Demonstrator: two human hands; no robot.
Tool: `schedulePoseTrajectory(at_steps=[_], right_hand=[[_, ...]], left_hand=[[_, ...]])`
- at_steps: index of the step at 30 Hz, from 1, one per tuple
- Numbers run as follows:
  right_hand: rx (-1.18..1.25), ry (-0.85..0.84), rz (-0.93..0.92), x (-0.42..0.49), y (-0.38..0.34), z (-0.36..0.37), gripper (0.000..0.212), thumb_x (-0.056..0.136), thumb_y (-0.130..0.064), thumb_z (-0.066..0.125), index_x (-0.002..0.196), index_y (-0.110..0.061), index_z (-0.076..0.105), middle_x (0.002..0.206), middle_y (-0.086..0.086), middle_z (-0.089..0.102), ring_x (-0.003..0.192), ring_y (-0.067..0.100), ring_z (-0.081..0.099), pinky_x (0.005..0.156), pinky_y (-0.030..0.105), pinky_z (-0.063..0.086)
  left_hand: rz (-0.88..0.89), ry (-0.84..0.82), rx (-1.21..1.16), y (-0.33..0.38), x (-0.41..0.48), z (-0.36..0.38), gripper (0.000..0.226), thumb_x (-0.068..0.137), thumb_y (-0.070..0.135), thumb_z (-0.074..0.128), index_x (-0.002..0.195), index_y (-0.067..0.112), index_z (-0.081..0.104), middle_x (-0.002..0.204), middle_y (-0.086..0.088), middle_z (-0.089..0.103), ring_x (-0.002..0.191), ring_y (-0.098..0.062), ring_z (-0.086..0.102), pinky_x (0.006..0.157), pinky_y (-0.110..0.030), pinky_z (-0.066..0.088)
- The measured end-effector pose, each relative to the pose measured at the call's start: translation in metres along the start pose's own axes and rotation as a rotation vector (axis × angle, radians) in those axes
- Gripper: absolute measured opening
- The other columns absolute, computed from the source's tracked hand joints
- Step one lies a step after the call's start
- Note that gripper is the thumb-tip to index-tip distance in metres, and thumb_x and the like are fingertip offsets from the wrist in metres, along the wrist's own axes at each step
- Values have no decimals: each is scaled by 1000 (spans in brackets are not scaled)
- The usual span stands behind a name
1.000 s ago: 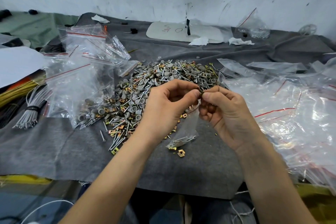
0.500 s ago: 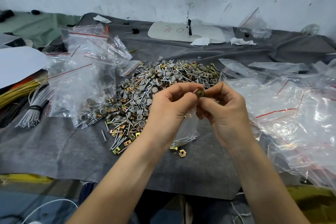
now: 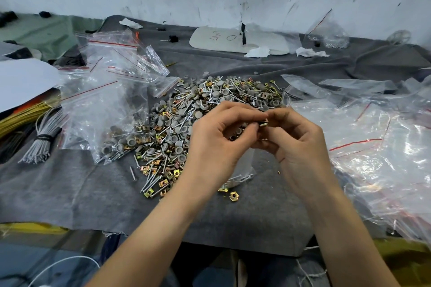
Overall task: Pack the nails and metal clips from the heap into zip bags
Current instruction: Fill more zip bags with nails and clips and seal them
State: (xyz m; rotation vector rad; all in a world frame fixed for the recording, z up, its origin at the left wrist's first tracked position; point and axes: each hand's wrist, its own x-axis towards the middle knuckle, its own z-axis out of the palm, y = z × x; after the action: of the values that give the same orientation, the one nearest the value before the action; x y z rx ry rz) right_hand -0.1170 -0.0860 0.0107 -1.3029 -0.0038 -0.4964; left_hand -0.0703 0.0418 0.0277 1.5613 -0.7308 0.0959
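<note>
Firstly, at nine o'clock: wire bundle [image 3: 43, 140], tied, lying on grey cloth [image 3: 70, 193]. Just beside it, toward ten o'clock: filled zip bags [image 3: 102, 109], red-striped, piled. At twelve o'clock from the hands: heap [image 3: 210, 105] of nails, grey caps and brass clips, touching the filled bags' near edge. Centre: left hand [image 3: 217, 144], fingers curled, thumb and forefinger pinching a metal clip [image 3: 263, 123] above the heap's near side. At six o'clock from that clip: small zip bag [image 3: 245, 168], hanging upright, long axis twelve-to-six, nails at its bottom; mouth hidden behind the fingers, holder not to be told. At three o'clock of the clip: right hand [image 3: 300, 147], thumb and forefinger closed on the same clip, equally near. Likely next: straight drop into the mouth. Far right: empty bags [image 3: 373, 147], heaped.
</note>
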Motion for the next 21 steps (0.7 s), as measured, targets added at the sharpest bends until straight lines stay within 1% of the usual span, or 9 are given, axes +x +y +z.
schedulePoseTrajectory(at_steps=[3, 5, 7, 9, 11, 13, 14, 17, 21], right_hand=[[122, -69, 30, -2, -2, -2, 20, 74, -6, 66, 87, -19, 75, 82, 2, 72, 78, 16, 70, 70, 27, 56], [72, -72, 11, -3, -3, -3, 20, 72, -10, 77, 90, -20, 75, 85, 2, 73, 83, 17, 71, 73, 28, 56], [-16, -43, -38, -5, -3, -4, 22, 70, -16, 79, 91, -22, 74, 83, 0, 73, 82, 16, 71, 74, 29, 57], [-187, -6, -128, -6, -4, -5, 24, 70, -20, 77, 92, -25, 70, 82, -3, 71, 79, 12, 70, 73, 25, 57], [-415, -4, -231, -7, -6, -6, 26, 72, -20, 78, 93, -31, 67, 86, -7, 72, 81, 8, 70, 73, 19, 55], [-610, -18, -330, -7, -8, -6, 27, 73, -21, 76, 95, -32, 65, 86, -11, 70, 82, 6, 69, 74, 15, 54], [-712, -22, -394, -7, -8, -6, 28, 74, -20, 76, 98, -27, 65, 87, -11, 69, 82, 5, 68, 74, 14, 53], [-980, -22, -558, -5, -8, -6, 27, 74, -6, 78, 99, -4, 66, 88, 1, 68, 79, 8, 66, 76, 12, 53], [-1101, -29, -628, -4, -11, -5, 27, 70, 6, 78, 95, 3, 66, 83, 9, 68, 71, 16, 65, 72, 20, 53]], left_hand=[[42, 26, -12, -2, -1, 0, 21, 81, 5, 65, 94, 20, 72, 101, 6, 64, 99, -8, 64, 87, -24, 52], [36, 14, -41, -3, -3, -1, 21, 82, 4, 66, 96, 19, 70, 105, 4, 62, 102, -11, 64, 85, -21, 51], [8, 3, -87, -4, -4, -2, 22, 83, 0, 68, 95, 18, 69, 108, 1, 62, 103, -16, 65, 85, -22, 52], [-36, 5, -92, -3, -5, -4, 21, 85, -3, 67, 95, 15, 69, 105, 0, 66, 100, -12, 66, 83, -19, 52], [-116, -18, -69, 0, -4, -6, 15, 87, 1, 67, 96, 12, 72, 98, 2, 72, 90, -4, 68, 78, -15, 52], [-180, -70, -59, 3, -2, -8, 14, 87, 5, 68, 97, 14, 73, 91, 4, 74, 83, -2, 69, 75, -14, 52], [-198, -88, -57, 4, 0, -8, 15, 86, 4, 69, 96, 14, 72, 89, 6, 74, 81, -1, 69, 73, -13, 51], [-220, -118, -44, 6, 3, -8, 17, 84, -2, 69, 96, 10, 72, 87, 3, 74, 77, 0, 68, 69, -12, 50], [-224, -140, -3, 7, 5, -7, 18, 82, -5, 68, 94, 7, 72, 85, -1, 74, 74, -1, 68, 69, -13, 52]])
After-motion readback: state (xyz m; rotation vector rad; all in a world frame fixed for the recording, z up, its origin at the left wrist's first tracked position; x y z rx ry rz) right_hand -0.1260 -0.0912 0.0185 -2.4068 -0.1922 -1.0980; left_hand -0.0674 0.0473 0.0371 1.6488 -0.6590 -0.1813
